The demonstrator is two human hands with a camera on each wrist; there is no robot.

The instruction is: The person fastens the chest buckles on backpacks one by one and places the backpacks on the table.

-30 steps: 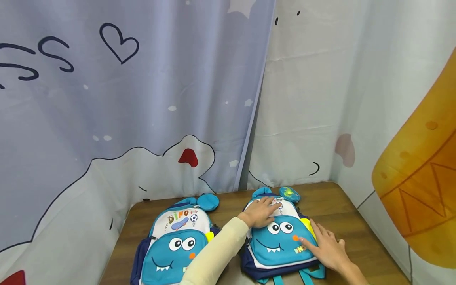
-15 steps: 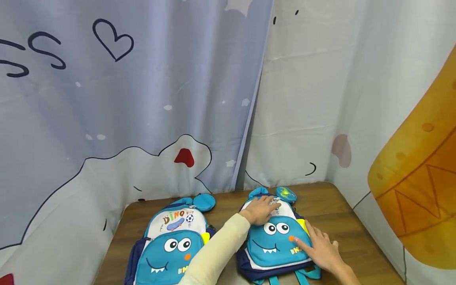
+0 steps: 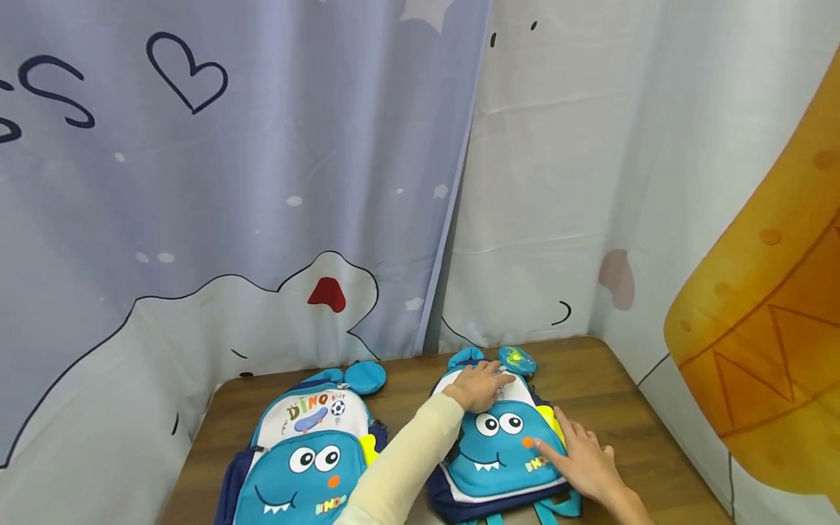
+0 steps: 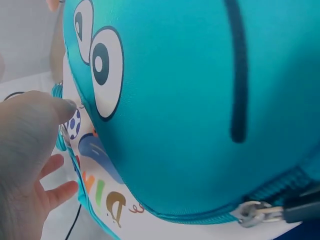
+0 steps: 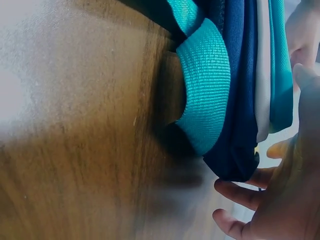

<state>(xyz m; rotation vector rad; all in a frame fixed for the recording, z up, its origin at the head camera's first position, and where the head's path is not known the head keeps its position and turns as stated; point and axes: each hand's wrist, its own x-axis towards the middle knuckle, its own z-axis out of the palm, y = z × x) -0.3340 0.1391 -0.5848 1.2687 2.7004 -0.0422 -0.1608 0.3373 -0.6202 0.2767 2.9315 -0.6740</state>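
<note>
Lying on the bench (image 3: 639, 437), the rightmost backpack (image 3: 495, 450) has kept its place over the last second; only the view has shifted. The left hand (image 3: 479, 386) rests on its white upper panel (image 3: 517, 391), the right hand (image 3: 582, 456) against its side, both with fingers released, so handling seems paused.

Left backpack (image 3: 289, 470) reads "DINO" on its white top panel (image 3: 321, 415); right backpack (image 3: 488, 446) shows "DI" in left-wrist view. Small pocket letters (image 3: 331, 504) on both — likely "DINO" again. Curtain (image 3: 295, 138) carries a big "S" — heart outline (image 3: 187, 73) beside it.
</note>
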